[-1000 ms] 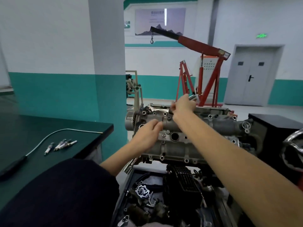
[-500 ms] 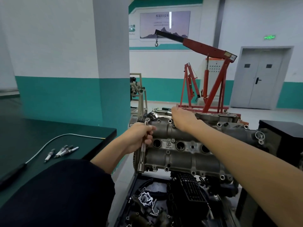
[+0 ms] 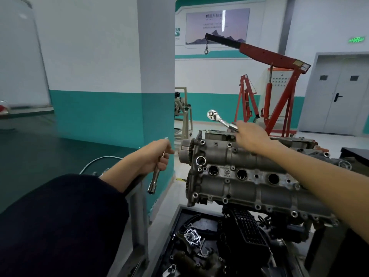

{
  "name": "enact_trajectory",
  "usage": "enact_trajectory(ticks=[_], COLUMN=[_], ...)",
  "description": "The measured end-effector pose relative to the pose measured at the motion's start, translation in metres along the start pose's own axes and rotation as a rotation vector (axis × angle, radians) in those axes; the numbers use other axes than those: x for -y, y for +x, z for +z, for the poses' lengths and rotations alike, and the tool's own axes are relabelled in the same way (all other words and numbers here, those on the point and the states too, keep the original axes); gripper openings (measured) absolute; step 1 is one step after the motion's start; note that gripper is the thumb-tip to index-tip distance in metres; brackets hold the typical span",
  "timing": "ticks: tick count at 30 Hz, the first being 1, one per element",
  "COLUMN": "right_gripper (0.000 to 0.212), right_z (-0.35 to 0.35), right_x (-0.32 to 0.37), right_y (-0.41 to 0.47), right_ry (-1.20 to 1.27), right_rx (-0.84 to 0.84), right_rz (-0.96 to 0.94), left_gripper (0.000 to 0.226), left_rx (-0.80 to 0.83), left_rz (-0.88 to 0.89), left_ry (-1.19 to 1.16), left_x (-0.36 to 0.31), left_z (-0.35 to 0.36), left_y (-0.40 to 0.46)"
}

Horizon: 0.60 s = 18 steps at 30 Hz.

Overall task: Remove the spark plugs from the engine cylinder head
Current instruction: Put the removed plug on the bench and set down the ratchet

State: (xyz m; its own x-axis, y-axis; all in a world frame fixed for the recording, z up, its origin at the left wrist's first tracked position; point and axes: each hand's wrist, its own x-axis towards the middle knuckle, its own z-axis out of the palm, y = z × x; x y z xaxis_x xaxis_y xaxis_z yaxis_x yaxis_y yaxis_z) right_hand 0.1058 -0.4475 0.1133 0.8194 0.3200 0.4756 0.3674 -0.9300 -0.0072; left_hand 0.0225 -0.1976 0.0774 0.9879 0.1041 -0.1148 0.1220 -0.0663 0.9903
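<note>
Head view: we see left hand (image 3: pixel 157 156) curled round long socket extension (image 3: pixel 156 174), chrome bar hanging tilted, socket end down, left of engine; right hand (image 3: pixel 250 134) grips handle of ratchet wrench (image 3: pixel 219 119), shiny head raised over far edge of cylinder head (image 3: pixel 249 176); cylinder head at centre right, grey cast metal, rough, bolt-studded; row of round plug wells (image 3: pixel 241 173) dark inside, contents unclear; toothed sprocket at left end.

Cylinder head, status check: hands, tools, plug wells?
Left hand grips long chrome socket extension, clear of grey aluminium cylinder head. Right hand holds chrome ratchet wrench above it. Plug wells open, nothing blocking.
</note>
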Motion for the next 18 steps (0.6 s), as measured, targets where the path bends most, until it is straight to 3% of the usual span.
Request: enact_trajectory(ticks=[5, 9, 13, 18], right_gripper=[0.015, 0.015, 0.017, 0.017], right_z=[-0.029, -0.001, 0.052, 0.109], right_x=[0.081, 0.168, 0.25, 0.316], right_y=[0.02, 0.018, 0.011, 0.016], right_ry=[0.345, 0.687, 1.102, 1.238], right_rx=[-0.006, 0.188, 0.431, 0.543], right_rz=[-0.111, -0.151, 0.024, 0.212], left_gripper=[0.019, 0.014, 0.019, 0.018], left_rx=[-0.14, -0.252, -0.408, -0.546], left_rz=[0.025, -0.019, -0.045, -0.127], left_ry=[0.007, 0.188, 0.378, 0.133], left_x=[0.001, 0.019, 0.047, 0.085], left_z=[-0.063, -0.116, -0.164, -0.209], left_y=[-0.011, -0.02, -0.015, 0.011])
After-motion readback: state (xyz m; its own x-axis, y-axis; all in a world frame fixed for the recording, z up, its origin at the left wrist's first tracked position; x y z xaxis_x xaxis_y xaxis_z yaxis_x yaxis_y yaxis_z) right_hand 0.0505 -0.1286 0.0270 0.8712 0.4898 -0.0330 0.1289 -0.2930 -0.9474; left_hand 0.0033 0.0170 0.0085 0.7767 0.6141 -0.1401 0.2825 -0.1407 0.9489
